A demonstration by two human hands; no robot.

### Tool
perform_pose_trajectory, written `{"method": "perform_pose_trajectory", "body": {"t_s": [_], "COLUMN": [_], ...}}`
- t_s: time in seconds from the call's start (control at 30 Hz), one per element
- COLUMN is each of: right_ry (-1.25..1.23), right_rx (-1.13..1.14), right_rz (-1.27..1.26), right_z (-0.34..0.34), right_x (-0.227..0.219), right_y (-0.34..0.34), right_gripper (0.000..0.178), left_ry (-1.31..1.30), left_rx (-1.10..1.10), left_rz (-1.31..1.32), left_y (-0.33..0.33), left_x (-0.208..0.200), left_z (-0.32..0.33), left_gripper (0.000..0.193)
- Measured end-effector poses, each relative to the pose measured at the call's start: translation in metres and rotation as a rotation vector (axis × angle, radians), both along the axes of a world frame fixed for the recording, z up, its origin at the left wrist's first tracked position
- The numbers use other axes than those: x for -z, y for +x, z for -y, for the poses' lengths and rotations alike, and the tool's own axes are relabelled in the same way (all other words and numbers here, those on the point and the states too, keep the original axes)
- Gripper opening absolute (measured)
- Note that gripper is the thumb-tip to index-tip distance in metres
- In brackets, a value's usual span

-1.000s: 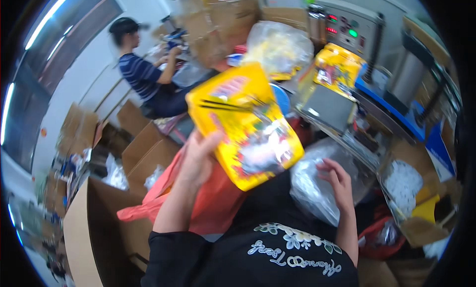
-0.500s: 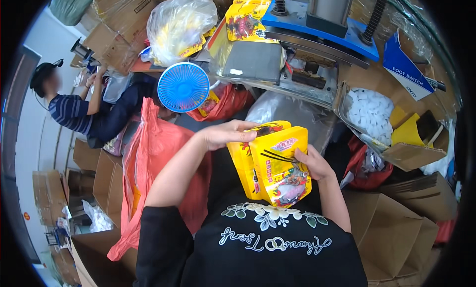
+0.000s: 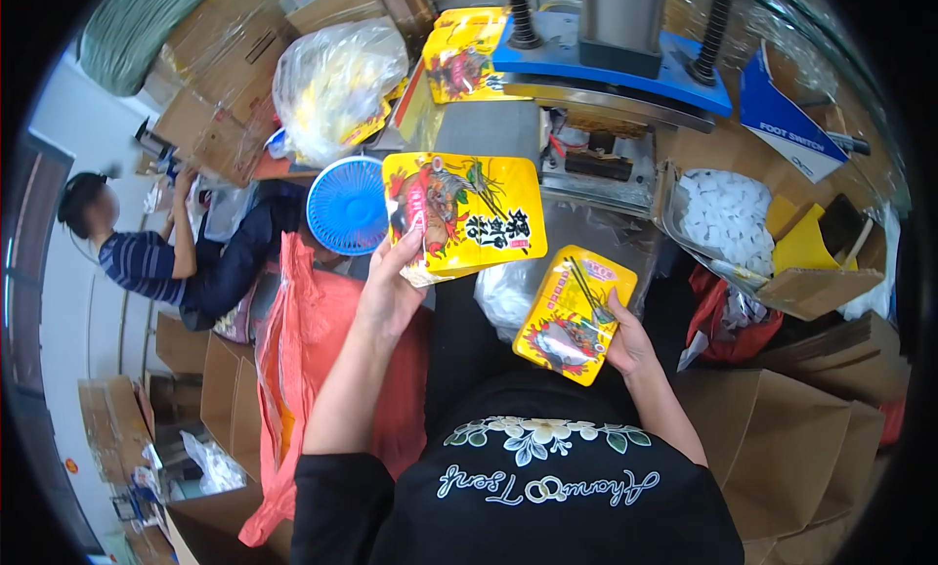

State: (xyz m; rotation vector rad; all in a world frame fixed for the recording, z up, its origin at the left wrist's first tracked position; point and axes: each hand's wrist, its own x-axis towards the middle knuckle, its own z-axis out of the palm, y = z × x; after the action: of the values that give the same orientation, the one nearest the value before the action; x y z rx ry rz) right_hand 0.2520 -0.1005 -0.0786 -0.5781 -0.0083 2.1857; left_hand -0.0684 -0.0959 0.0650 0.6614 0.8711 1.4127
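Observation:
My left hand (image 3: 393,287) grips a small stack of flat yellow printed packets (image 3: 459,218) by its lower left corner, thumb on top. The stack is raised in front of the press, partly over the blue fan. Lower and to the right, my right hand (image 3: 630,340) is closed on the right edge of another yellow packet (image 3: 567,321), tilted above my lap. Whether this one is single or several cannot be made out. Its fingers are mostly hidden beneath. The two lots of packets are apart.
Ahead stands a blue-plated press (image 3: 625,62), with more yellow packets (image 3: 459,52) beside it. A blue fan (image 3: 347,206) and red sack (image 3: 332,340) lie left. White pieces fill a bin (image 3: 725,223) at right, above open cartons (image 3: 762,448). A person (image 3: 147,257) works far left.
The yellow packets, held together between both hands before, are now separated. My left hand has moved up and left with its stack, turned to another printed face; my right has moved slightly right.

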Motion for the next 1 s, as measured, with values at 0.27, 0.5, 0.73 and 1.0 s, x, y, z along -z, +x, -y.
{"method": "perform_pose_trajectory", "body": {"t_s": [0.27,0.5,0.73,1.0], "right_ry": [-0.050,0.029,0.478,0.788], "right_rx": [0.291,0.401,0.501,0.621], "right_rz": [-0.212,-0.201,-0.019,0.689], "right_z": [-0.014,-0.003,0.000,0.008], "right_x": [-0.028,-0.035,-0.054,-0.072], "right_y": [-0.055,-0.054,-0.056,-0.056], "right_gripper": [0.045,0.044,0.061,0.049], "left_ry": [-0.136,0.021,-0.244,-0.129], "left_rx": [-0.017,-0.201,0.063,0.193], "left_rz": [0.289,-0.830,0.109,0.367], "left_y": [0.107,0.114,0.122,0.113], "left_x": [0.022,0.075,0.051,0.051], "left_z": [0.037,0.046,0.036,0.035], "left_gripper": [0.050,0.057,0.055,0.055]}}
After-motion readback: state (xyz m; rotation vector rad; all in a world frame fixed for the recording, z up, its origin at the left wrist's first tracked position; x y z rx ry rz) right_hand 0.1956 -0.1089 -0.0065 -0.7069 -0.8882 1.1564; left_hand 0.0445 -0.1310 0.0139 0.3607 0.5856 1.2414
